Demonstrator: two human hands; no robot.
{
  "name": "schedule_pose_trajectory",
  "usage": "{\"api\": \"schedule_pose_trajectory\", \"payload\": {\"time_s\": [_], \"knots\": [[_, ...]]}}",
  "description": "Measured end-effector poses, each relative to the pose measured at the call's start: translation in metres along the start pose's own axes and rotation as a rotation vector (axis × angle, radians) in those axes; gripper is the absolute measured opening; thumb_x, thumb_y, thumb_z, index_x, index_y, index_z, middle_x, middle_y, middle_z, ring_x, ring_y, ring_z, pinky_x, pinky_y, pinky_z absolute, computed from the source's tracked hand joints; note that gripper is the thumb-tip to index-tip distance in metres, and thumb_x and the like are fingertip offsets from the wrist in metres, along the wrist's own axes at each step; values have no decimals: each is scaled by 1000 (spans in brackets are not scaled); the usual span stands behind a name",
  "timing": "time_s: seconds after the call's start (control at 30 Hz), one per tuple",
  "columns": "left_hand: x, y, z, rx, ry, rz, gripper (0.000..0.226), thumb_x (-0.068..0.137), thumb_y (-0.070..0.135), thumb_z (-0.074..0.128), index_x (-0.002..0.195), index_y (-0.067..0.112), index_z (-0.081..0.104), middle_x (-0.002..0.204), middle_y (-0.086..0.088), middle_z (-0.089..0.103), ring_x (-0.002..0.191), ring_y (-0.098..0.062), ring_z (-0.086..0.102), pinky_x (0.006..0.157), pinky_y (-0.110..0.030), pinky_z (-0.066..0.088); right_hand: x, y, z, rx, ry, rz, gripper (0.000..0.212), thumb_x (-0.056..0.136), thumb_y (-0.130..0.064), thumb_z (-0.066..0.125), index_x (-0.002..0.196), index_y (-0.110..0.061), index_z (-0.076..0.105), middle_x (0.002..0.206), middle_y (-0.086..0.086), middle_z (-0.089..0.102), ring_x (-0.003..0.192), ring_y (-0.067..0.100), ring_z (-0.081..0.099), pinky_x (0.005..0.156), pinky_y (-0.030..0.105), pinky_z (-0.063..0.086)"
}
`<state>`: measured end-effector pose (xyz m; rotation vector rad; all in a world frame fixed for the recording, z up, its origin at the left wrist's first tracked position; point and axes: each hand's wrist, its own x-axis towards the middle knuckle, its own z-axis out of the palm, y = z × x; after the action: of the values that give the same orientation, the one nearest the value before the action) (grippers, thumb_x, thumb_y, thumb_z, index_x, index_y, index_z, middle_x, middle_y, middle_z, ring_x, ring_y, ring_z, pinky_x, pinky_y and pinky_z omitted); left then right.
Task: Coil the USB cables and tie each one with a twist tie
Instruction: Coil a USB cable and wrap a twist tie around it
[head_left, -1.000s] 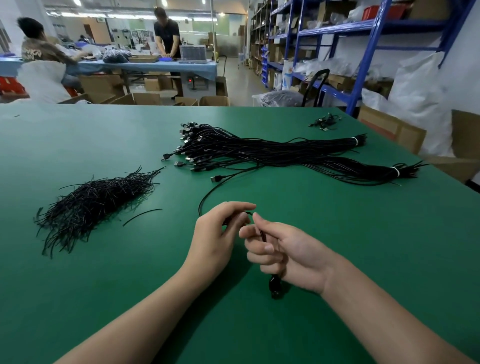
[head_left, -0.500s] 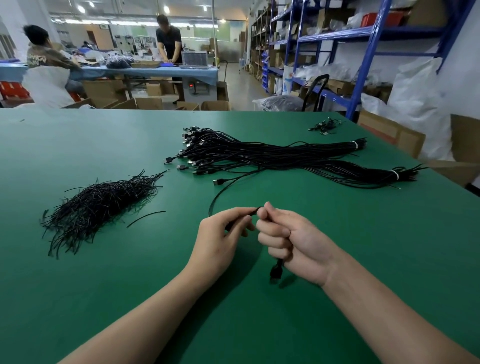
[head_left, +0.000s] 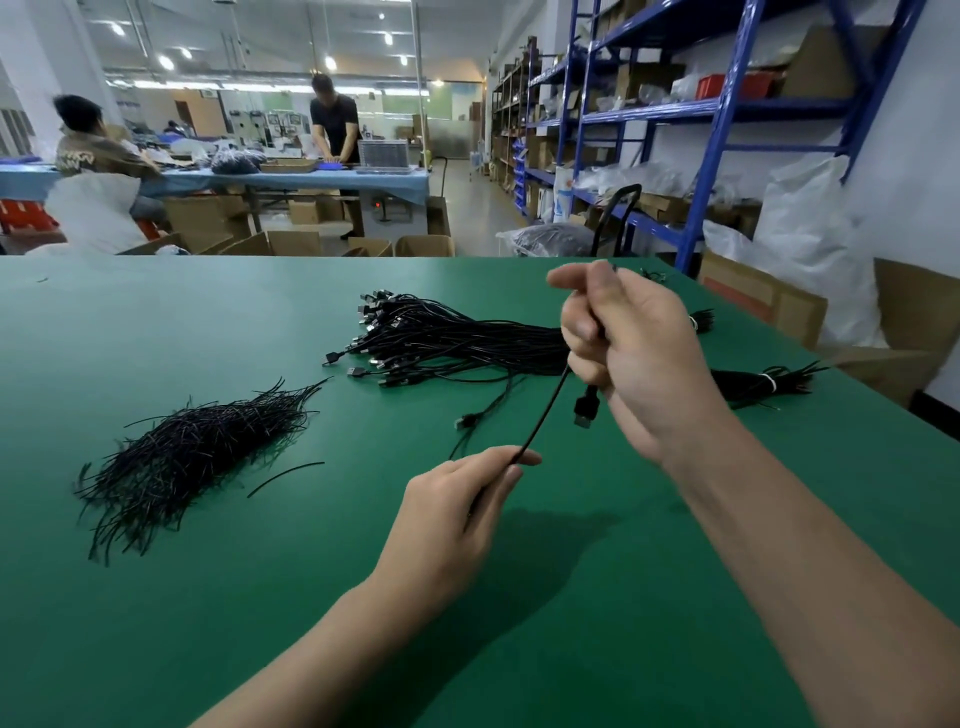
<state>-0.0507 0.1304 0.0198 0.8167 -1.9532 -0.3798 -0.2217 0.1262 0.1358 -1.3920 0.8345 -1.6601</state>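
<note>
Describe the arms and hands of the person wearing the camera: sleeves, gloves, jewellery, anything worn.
Nothing worn is visible. The left hand and right hand have no gloves, and no ring shows on the fingers in view. Both wrists are free of any watch, band or bracelet. The left forearm and right forearm are uncovered all the way to the picture's edge, with no sleeve in sight.

The green tabletop (head_left: 208, 322) carries a loose heap of black twist ties (head_left: 197, 452) on its left side, with a single twist tie (head_left: 284, 477) lying just beside the heap's near right edge. Farther back, toward the middle, a thick bundle of black USB cables (head_left: 457, 343) lies lengthwise, plugs fanned to the left. One stray plug (head_left: 464, 421) rests near it. A white band (head_left: 768, 383) binds cable ends at the right.
</note>
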Motion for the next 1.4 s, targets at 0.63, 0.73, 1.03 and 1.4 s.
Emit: {"api": "schedule_pose_trajectory", "payload": {"time_s": [0.63, 0.73, 1.03, 1.4], "knots": [[55, -11, -32, -563, 10, -143, 15, 82, 33, 73, 81, 18, 74, 71, 4, 67, 66, -8, 55, 64, -21, 45, -48, 45, 2, 250, -447, 431, 41, 105, -39, 37, 85, -15, 64, 56, -5, 33, 49, 9, 23, 47, 22, 16], [39, -13, -6, -594, -4, -269, 15, 97, 23, 61, 93, 18, 75, 70, -4, 61, 68, -17, 50, 68, -34, 41, -43, 43, 10, 408, -296, 362, 33, 105, -31, 39, 92, -11, 61, 57, -5, 36, 46, 7, 29, 43, 17, 29], [17, -5, -4, 61, -335, -127, 22, 106, 18, 49, 107, 24, 70, 67, 14, 65, 59, 0, 52, 67, -21, 42, -20, 67, 10, -467, -146, 74, 32, 110, -20, 38, 96, -6, 62, 83, 10, 75, 72, 19, 74, 68, 31, 59], [28, -9, -42, -29, -118, -15, 13, 93, 15, 71, 81, 15, 67, 67, 8, 68, 65, -9, 63, 66, -16, 46, -44, 79, -3, -282, -461, 416, 58, 109, -44, 26, 89, -12, 70, 53, -1, 48, 46, 7, 32, 47, 21, 25]]}}
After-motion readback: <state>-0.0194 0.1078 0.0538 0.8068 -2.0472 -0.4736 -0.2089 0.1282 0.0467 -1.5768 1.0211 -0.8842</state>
